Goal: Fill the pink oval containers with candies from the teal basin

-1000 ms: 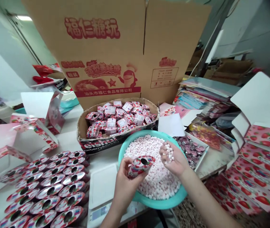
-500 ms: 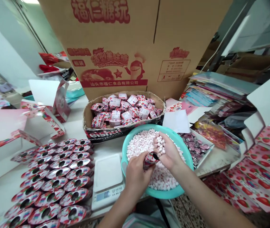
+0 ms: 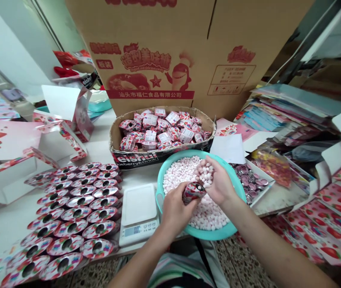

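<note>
Over a turquoise basin (image 3: 239,230) of pale pink candies (image 3: 178,172), my left hand (image 3: 175,206) grips a small strawberry-print candy tin (image 3: 192,192), its round opening facing up and to the right. White shows in that opening. My right hand (image 3: 218,184) is cupped around a heap of candies (image 3: 205,173), its fingertips bent over them, close against the tin's opening. To the left, several rows of similar oval tins (image 3: 79,214) stand with dark round holes on top. Between them and the basin sits a white digital scale (image 3: 139,208), with nothing on its plate.
Behind the basin, a cut-down carton (image 3: 137,160) holds many wrapped strawberry-print tins. A large brown cardboard box (image 3: 203,88) rises behind it. Right of the basin lies a white tray of small round caps (image 3: 251,182). Open white boxes (image 3: 5,182) stand at left, strawberry-print sheets (image 3: 323,224) at right.
My right hand has tipped toward the tin, and white now shows in the tin's opening, which was dark before. The whole view has shifted slightly.
</note>
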Available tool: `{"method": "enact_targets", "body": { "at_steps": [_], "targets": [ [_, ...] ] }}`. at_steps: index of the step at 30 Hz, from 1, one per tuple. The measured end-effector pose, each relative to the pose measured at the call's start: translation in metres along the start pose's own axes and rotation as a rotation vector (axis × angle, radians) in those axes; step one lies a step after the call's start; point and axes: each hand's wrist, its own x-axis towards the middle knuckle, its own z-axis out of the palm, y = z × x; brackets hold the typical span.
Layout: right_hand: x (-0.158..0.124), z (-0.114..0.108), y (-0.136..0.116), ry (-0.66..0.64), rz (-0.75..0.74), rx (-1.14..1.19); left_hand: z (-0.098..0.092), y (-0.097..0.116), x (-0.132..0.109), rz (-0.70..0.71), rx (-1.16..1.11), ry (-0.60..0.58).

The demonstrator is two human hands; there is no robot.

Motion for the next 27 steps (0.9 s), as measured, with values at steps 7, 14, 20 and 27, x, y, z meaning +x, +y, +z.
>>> {"method": "enact_targets", "body": {
  "at_steps": [7, 14, 20, 27],
  "targets": [
    [0.0, 0.0005, 0.0008, -0.011, 0.046, 0.034, 0.0007, -0.002, 0.0007, -0.029, -0.026, -0.008],
    [-0.0022, 0.0032, -0.0017, -0.052, 0.037, -0.041, 0.0001, -0.0016, 0.0015, -0.027, -0.025, -0.017],
    [-0.0036, 0.0049, 0.0001, -0.091, 0.004, -0.097, 0.0002, -0.0018, 0.001, -0.014, -0.06, 0.0],
    [-0.0031, 0.0045, 0.0022, -0.089, -0.049, -0.155, 0.0009, -0.0035, 0.0014, -0.012, -0.042, 0.018]
  ]
}}
